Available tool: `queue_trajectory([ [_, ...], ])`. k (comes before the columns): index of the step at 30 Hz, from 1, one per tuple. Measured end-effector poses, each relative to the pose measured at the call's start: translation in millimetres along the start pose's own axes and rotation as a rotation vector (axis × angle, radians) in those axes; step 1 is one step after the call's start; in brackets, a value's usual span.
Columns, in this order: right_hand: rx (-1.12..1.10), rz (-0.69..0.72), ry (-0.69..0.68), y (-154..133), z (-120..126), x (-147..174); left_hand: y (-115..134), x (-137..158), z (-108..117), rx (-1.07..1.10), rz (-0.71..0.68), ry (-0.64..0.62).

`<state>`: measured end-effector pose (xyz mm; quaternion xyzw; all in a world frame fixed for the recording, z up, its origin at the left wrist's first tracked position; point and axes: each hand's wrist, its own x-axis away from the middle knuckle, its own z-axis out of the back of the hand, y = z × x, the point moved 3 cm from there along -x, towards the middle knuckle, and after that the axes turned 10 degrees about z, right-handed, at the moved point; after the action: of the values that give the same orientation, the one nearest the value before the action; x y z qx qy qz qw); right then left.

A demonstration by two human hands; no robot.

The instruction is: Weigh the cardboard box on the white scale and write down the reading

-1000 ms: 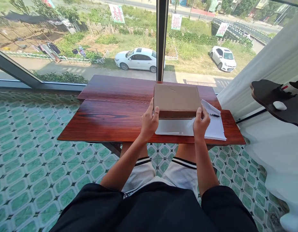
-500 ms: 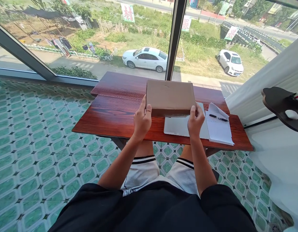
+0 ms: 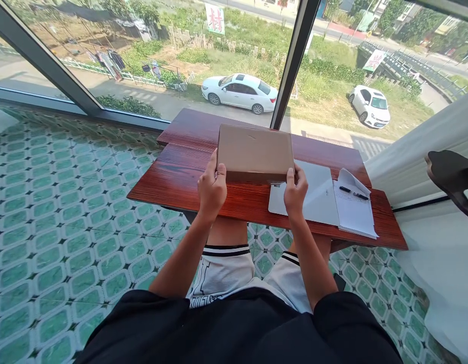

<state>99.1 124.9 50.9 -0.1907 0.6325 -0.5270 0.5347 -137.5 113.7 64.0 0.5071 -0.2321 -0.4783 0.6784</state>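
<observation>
A closed brown cardboard box [image 3: 255, 150] is held between my two hands above the wooden table [image 3: 169, 177]. My left hand [image 3: 213, 189] grips its left end, thumb on the near corner. At the right end, my right hand [image 3: 295, 191] closes round the near corner, thumb up front. The fingers beneath the box are hidden. Under and beside my right hand lies a closed silver laptop [image 3: 317, 194], partly covered by the box and that hand.
Right of the laptop rests an open notebook [image 3: 354, 215] with a black pen [image 3: 354, 193] on it. A large window stands behind the table. A dark shelf [image 3: 452, 177] juts in at the right, by a white curtain [image 3: 427, 268].
The box and both hands have shifted left over the table, uncovering more of the laptop. The camera view has turned slightly. My grip on the box is unchanged.
</observation>
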Motion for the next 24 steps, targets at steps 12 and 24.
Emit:
queue_trajectory([
  [12, -0.032, -0.048, -0.057, 7.9, -32.6, 9.6, -19.2, -11.1, 20.1, -0.029, 0.054, 0.077],
  [24, 0.010, -0.064, -0.079, 11.2, -35.7, 16.5, -37.7, -14.9, 16.0, 0.028, 0.069, 0.053],
])
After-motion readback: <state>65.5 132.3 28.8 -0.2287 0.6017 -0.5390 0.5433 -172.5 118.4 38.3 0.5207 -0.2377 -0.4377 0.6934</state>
